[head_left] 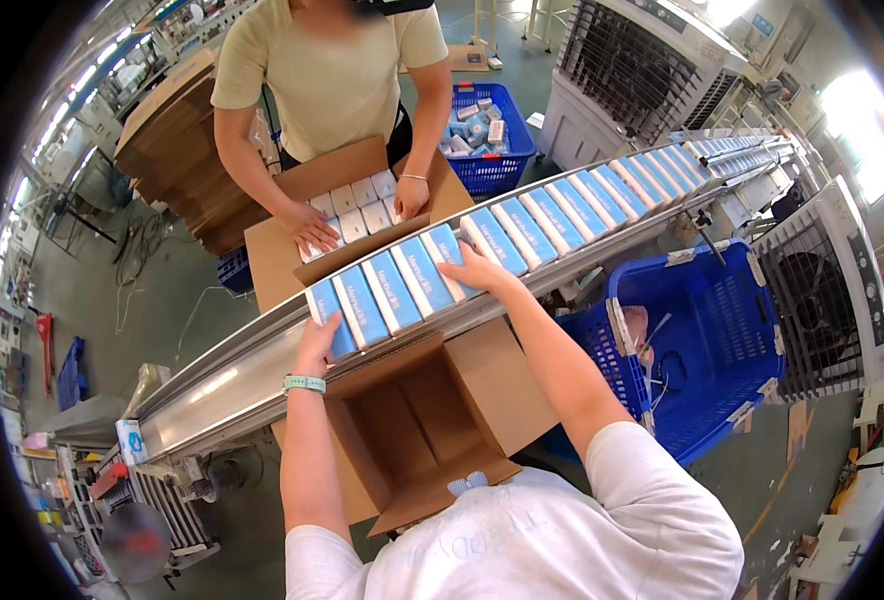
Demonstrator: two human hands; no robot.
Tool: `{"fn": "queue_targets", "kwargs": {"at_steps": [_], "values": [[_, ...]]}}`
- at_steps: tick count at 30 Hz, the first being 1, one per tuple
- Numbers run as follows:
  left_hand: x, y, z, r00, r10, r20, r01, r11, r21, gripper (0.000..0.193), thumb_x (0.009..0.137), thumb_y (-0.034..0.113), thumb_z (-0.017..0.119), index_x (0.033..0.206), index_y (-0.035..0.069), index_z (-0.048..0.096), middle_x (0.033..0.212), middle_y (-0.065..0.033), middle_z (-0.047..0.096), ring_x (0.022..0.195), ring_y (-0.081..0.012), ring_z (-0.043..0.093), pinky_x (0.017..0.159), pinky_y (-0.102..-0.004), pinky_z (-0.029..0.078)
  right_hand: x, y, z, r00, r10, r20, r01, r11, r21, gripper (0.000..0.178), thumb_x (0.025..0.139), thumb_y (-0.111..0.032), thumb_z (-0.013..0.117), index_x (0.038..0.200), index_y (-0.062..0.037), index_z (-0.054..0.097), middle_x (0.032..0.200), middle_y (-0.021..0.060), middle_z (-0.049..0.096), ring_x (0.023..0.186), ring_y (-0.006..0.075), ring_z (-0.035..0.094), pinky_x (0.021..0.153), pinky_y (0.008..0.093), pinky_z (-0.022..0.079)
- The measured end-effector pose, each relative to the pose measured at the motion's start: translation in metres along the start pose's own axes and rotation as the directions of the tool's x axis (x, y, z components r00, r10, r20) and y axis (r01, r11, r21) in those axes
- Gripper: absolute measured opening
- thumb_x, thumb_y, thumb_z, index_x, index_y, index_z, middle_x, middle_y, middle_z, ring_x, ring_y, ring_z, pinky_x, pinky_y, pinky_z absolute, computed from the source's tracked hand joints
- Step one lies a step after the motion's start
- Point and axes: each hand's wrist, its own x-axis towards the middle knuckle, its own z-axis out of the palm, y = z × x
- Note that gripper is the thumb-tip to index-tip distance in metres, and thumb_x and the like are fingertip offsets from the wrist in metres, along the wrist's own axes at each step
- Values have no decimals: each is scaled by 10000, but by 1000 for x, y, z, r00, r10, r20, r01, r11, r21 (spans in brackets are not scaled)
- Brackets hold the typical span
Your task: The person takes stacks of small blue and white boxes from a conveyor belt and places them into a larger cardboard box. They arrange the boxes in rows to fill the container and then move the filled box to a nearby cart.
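A row of several blue-and-white packs (392, 290) stands side by side on the metal conveyor (212, 385), squeezed between my two hands. Closed against its left end is my left hand (318, 345), the thumb on the front of the end pack. My right hand (478, 271) grips the right end, beside further packs (582, 205) lined up along the belt. Below the conveyor, right in front of my body, an open cardboard box (417, 425) has its flaps spread and its brown bottom showing. The far fingers of both hands are partly hidden by packs.
Across the conveyor, a co-worker (327, 90) has both hands in a cardboard box of white packs (357, 205). A blue basket (702, 350) stands at my right; another blue basket (492, 170) with packs is beyond the belt. Flattened cardboard (177, 150) is stacked far left.
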Motion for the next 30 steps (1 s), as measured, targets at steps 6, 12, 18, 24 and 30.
{"fn": "queue_targets", "kwargs": {"at_steps": [6,12,18,24,30], "values": [[-69,49,-17,907,339,-249,-328,941,86,433,820,189,597,1153,-8,402,1098,-91,524,976,-147,486,860,-291,389,-9,-51,38,931,-341,-130,364,890,275,883,735,-400,628,1356,-39,114,1193,242,459,1111,337,460,915,350,361],[-224,85,3,671,701,-240,-308,559,770,736,842,304,544,1358,20,101,1300,-257,340,1124,-307,446,905,-335,367,-158,-110,4,848,-470,-245,488,873,15,919,723,-319,660,1356,-34,59,1082,310,496,962,441,512,817,400,431],[-243,-74,-48,975,-171,143,65,832,551,779,823,428,538,1348,-11,164,1265,-218,404,1102,-249,456,934,-279,337,-201,24,83,799,19,602,-17,1000,-10,971,726,-550,574,1339,13,74,1102,260,500,1004,354,523,759,345,479],[-194,-69,-64,453,-761,466,339,630,699,971,643,604,637,1322,16,269,1185,-172,463,923,-240,558,663,-335,508,-164,16,88,210,347,914,-78,938,-338,880,669,-618,592,1228,25,370,962,159,579,940,241,560,694,310,499],[-153,-118,-19,665,-594,454,-500,98,861,391,649,333,705,785,-27,638,819,-175,626,796,-319,605,700,-375,485,-163,17,167,542,249,803,652,478,-588,412,642,-428,674,839,-66,665,874,87,643,813,240,623,646,337,500]]}}
